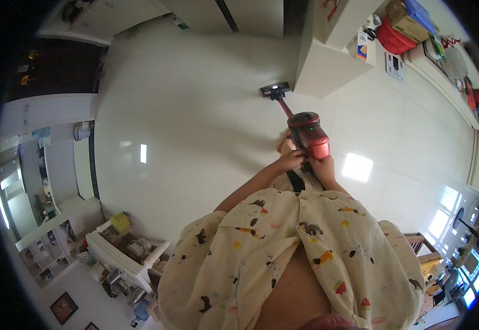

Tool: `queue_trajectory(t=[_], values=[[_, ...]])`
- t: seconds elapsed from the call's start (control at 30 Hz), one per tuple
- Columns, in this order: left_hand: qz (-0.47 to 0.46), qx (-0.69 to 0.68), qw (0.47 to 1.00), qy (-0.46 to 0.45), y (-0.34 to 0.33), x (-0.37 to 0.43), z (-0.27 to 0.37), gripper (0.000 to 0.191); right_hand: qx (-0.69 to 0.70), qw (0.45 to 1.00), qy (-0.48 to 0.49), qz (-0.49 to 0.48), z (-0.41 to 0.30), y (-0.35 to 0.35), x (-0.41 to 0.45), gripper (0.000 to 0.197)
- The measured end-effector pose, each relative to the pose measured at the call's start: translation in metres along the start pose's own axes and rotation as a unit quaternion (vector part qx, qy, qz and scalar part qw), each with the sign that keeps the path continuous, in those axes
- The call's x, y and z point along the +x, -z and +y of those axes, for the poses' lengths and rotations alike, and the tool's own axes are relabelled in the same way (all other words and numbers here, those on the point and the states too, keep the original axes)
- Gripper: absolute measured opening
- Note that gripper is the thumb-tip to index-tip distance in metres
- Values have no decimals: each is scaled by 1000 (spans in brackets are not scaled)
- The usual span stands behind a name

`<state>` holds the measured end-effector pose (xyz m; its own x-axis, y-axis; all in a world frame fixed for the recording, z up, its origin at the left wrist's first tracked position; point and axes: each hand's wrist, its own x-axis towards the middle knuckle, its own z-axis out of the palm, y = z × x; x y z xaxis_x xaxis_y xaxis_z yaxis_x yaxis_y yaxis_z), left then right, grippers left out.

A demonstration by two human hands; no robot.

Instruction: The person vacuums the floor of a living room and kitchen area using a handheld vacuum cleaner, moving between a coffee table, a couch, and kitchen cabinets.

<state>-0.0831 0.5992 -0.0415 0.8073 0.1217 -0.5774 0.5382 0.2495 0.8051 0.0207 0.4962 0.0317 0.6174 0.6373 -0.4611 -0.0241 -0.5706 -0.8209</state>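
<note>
A red and black cordless stick vacuum cleaner is held in front of my body, a green light lit on its top. My right hand grips it at the near end, mostly under the body, where the handle is hidden. My left hand is on its left near side, with bent fingers against it and their tips partly hidden. The red tube slants forward to the black floor head, which rests on the tiles with a white light showing. Part of a bare foot shows beside the vacuum.
Pale glossy tiles cover the floor. Close to the floor head stands a white wall corner. A bathroom scale lies near the loaded shelf at right. Behind on the left is a cluttered white table with a yellow-green bin beside it.
</note>
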Motion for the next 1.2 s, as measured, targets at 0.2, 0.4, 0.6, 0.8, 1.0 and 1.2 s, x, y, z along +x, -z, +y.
queue_trajectory(t=[0.2, 0.4, 0.6, 0.8, 1.0, 1.2], values=[[57, 67, 991, -99, -3, 3, 31, 33, 22, 997, 16, 67, 22, -6, 23, 23], [21, 76, 997, -12, 9, -1, 45, 34, 126, 982, 107, 87, 27, -22, 39, 21], [9, -38, 995, -89, 18, 12, 39, 57, 79, 997, -20, -12, 10, -16, 72, 17], [8, -29, 996, -85, 4, 15, 43, 58, 128, 989, 4, 68, 11, -7, 67, 24], [-65, 89, 989, -93, 0, 17, 45, 57, 155, 981, -23, 117, 24, 1, 42, 22], [-159, 104, 982, -3, -11, 18, 65, 52, 235, 958, -63, 153, 53, -3, 19, 27]])
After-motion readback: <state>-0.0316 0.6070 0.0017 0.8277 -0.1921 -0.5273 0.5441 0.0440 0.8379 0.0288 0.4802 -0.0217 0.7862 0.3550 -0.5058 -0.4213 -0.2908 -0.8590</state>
